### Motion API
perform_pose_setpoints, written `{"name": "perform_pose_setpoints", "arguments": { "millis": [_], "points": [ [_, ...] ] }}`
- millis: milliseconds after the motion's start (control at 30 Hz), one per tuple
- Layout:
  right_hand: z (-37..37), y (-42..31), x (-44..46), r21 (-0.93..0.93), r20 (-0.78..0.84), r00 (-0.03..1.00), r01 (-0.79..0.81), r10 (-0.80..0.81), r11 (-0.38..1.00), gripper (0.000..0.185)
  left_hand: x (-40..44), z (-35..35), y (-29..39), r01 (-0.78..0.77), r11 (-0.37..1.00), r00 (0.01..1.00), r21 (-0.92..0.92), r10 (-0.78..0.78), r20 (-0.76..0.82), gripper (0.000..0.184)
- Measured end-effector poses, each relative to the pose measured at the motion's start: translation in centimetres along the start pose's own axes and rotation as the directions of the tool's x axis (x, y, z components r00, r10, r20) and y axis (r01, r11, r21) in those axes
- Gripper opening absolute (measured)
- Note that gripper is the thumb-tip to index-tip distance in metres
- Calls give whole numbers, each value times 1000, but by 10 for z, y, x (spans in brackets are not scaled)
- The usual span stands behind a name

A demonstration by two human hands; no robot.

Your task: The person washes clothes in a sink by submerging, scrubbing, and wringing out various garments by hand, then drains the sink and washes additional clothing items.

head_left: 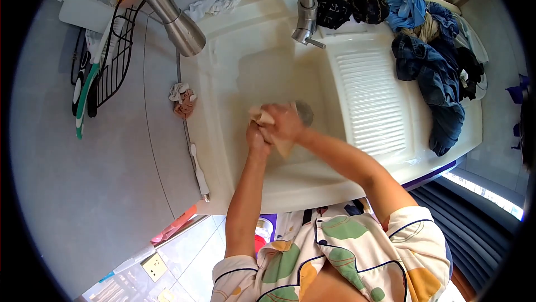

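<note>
Over the basin of a white laundry sink (pixel 223 162), my left hand (pixel 258 137) and my right hand (pixel 286 122) are pressed close together, fingers wrapped round a light beige cloth (pixel 283 148). Part of the cloth hangs down below my hands, and a bit shows above the knuckles. The hands are slightly blurred. Just right of my right hand, a dark round thing (pixel 304 112) lies in the basin, partly hidden; I cannot tell what it is.
A ribbed washboard (pixel 371 101) forms the sink's right part, with jeans (pixel 435 87) and dark clothes (pixel 368 3) around it. A faucet (pixel 187 34) and a second tap (pixel 306 20) overhang the basin. Small cloths (pixel 183 101) and a white brush (pixel 198 171) lie on the left rim.
</note>
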State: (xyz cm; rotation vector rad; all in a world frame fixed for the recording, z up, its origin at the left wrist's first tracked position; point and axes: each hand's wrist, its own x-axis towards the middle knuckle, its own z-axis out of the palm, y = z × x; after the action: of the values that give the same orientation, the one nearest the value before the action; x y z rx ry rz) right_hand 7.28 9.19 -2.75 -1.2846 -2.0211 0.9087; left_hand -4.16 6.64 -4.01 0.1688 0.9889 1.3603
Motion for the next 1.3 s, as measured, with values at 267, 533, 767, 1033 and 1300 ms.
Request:
{"name": "perform_pose_setpoints", "arguments": {
  "millis": [267, 533, 767, 1033, 1300],
  "points": [
    [-18, 82, 27, -427, -206, 963, -248, 173, 869, 53, 22, -88, -23, 387, 844, 921, 372, -333, -202, 32],
    [14, 72, -33, -427, 367, 817, -278, 446, 861, 70, 30, -82, -66, 124, 380, 910, 916, 324, -258, 64],
    [4, 68, -37, -565, 533, 733, -64, 423, 822, 65, -2, 20, 18, 535, 844, 837, 22, -527, -150, 33],
    [-30, 41, -13, 848, 477, 875, -432, 88, -307, 42, -26, 43, 45, 166, 936, 974, 310, -205, 97, 42],
    [-91, -35, 1, 947, 320, 942, -319, 97, -25, 41, -35, 65, 61, 348, 936, 914, -43, -329, 239, 48]
  ]
}}
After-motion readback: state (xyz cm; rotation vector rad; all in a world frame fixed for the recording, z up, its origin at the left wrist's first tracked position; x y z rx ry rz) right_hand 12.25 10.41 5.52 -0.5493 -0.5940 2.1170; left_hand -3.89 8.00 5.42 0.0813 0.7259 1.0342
